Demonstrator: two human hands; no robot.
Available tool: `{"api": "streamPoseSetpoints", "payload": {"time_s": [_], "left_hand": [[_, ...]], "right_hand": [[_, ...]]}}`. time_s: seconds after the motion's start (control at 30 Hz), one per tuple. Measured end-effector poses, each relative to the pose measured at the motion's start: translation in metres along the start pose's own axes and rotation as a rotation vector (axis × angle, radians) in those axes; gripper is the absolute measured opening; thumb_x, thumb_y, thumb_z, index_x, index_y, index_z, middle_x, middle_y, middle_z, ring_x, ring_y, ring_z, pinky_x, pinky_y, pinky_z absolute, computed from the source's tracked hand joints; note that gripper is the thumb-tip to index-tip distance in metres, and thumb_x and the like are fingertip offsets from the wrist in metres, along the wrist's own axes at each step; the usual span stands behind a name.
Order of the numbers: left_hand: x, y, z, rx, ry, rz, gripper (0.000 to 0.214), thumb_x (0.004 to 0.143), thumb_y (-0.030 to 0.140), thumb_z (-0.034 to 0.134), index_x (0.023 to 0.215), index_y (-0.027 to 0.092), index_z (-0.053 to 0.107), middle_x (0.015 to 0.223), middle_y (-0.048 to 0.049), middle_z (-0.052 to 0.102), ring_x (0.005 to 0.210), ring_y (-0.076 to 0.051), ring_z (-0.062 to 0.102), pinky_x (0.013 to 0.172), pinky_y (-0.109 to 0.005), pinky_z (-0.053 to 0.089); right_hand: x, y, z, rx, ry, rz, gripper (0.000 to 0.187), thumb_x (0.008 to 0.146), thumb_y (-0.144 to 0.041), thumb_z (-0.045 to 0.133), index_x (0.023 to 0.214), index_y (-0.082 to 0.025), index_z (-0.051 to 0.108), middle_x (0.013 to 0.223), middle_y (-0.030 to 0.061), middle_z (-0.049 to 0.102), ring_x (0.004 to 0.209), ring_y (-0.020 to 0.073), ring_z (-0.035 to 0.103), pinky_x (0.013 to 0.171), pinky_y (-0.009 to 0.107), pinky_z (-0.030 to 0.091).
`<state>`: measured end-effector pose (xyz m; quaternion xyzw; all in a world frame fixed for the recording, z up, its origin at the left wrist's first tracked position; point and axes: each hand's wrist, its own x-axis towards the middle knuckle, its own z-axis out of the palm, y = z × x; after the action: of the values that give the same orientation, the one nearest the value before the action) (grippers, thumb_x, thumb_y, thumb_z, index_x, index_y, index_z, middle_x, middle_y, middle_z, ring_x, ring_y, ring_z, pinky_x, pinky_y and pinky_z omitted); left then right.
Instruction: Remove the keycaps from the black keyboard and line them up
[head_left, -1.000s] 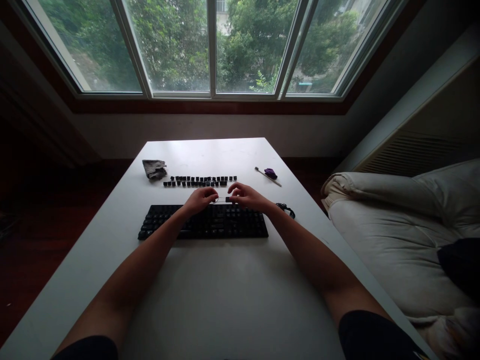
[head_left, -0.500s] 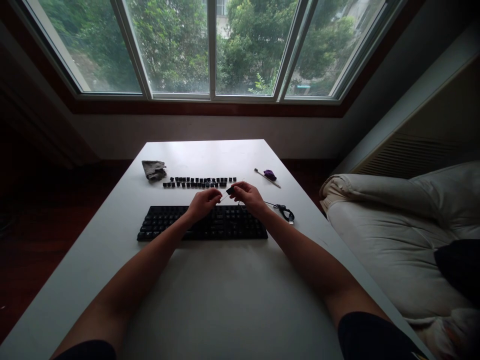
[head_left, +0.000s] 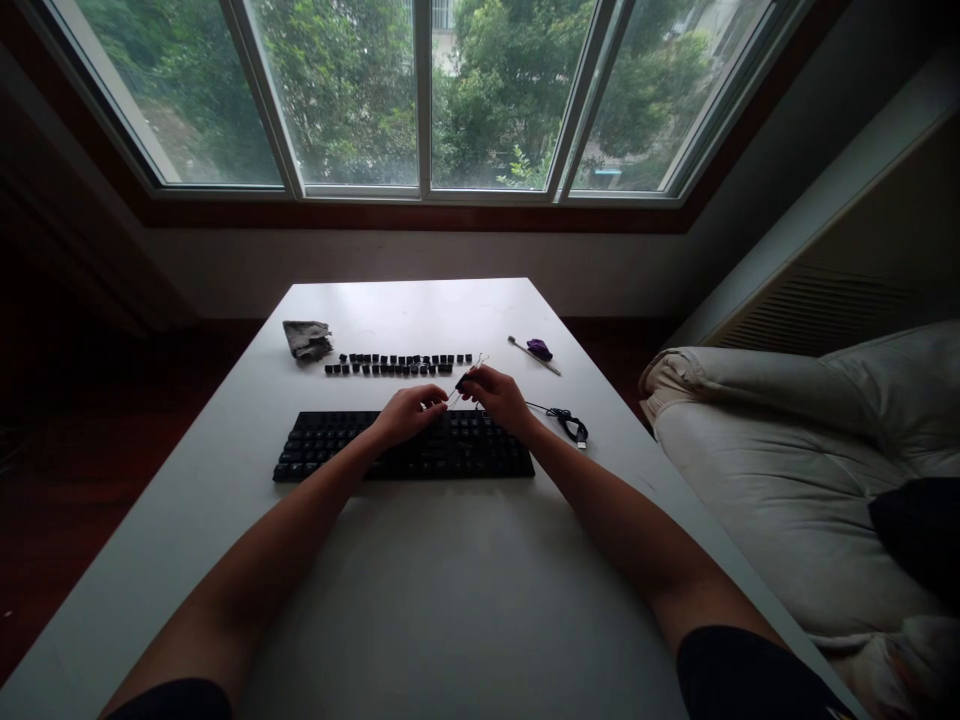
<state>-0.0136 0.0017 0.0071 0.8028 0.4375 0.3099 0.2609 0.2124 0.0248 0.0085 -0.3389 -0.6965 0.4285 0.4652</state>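
A black keyboard lies across the table beneath both of my hands. Above its rear edge, my right hand is closed around a small dark-handled keycap puller. Thin wire loops stick out of the puller at both ends. My left hand hovers over the middle of the keyboard, its fingers curved and apart, the tips close to the lower wires. Whether those fingertips touch the wire is too small to tell. Beyond my hands, loose black keycaps stand in two rows.
A grey cloth lies at the back left of the white table. A brush and a crumpled purple item are at the back right. The coiled USB cable rests right of the keyboard. A pale sofa stands alongside.
My left fingers have loosened and drawn slightly away from the puller's wires. In my right hand the puller has turned, so its upper wire shows more clearly.
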Motion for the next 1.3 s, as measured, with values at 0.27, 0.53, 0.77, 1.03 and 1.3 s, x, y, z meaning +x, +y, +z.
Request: {"api": "streamPoseSetpoints", "payload": {"time_s": [0.27,0.53,0.77,1.03,1.3], "left_hand": [[-0.002,-0.006,-0.005,0.221,-0.092,0.091,0.012,0.088,0.027,0.061,0.096,0.022,0.071,0.094,-0.0035,0.070,0.089,-0.020,0.063,0.079,-0.031,0.049],[-0.001,-0.009,-0.004,0.287,-0.122,0.126,0.012,0.090,0.028,0.060,0.094,0.022,0.070,0.095,-0.0045,0.068,0.093,-0.022,0.061,0.080,-0.033,0.047],[-0.001,-0.010,-0.004,0.289,-0.130,0.127,0.013,0.091,0.030,0.060,0.094,0.023,0.069,0.096,-0.0044,0.067,0.095,-0.022,0.061,0.080,-0.033,0.047],[-0.002,-0.008,-0.003,0.283,-0.133,0.130,0.014,0.090,0.032,0.060,0.095,0.023,0.070,0.097,-0.0049,0.067,0.096,-0.023,0.060,0.082,-0.034,0.048],[-0.004,-0.007,0.003,0.273,-0.111,0.147,0.019,0.090,0.038,0.063,0.099,0.024,0.071,0.101,-0.0063,0.065,0.099,-0.024,0.058,0.088,-0.038,0.048]], "right_hand": [[-0.002,0.000,-0.006,-0.239,-0.141,-0.042,0.017,0.090,-0.036,0.063,0.095,-0.020,0.067,0.079,0.0014,0.071,0.069,0.0161,0.065,0.067,0.028,0.050],[-0.002,-0.001,-0.006,-0.331,-0.182,-0.092,0.017,0.089,-0.033,0.063,0.097,-0.019,0.068,0.079,0.0008,0.069,0.068,0.0141,0.058,0.067,0.026,0.046],[-0.004,-0.009,-0.010,-0.384,-0.353,-0.111,0.015,0.089,-0.028,0.062,0.098,-0.017,0.068,0.079,0.0014,0.068,0.069,0.0139,0.058,0.066,0.025,0.046],[-0.007,-0.006,-0.009,-0.474,-0.385,-0.171,0.016,0.089,-0.025,0.063,0.102,-0.018,0.068,0.085,0.0033,0.070,0.071,0.0147,0.062,0.068,0.026,0.048],[-0.007,0.012,-0.011,-0.380,-0.324,-0.090,0.019,0.088,-0.030,0.064,0.103,-0.019,0.069,0.086,0.0027,0.071,0.072,0.0149,0.063,0.069,0.026,0.049]]}}
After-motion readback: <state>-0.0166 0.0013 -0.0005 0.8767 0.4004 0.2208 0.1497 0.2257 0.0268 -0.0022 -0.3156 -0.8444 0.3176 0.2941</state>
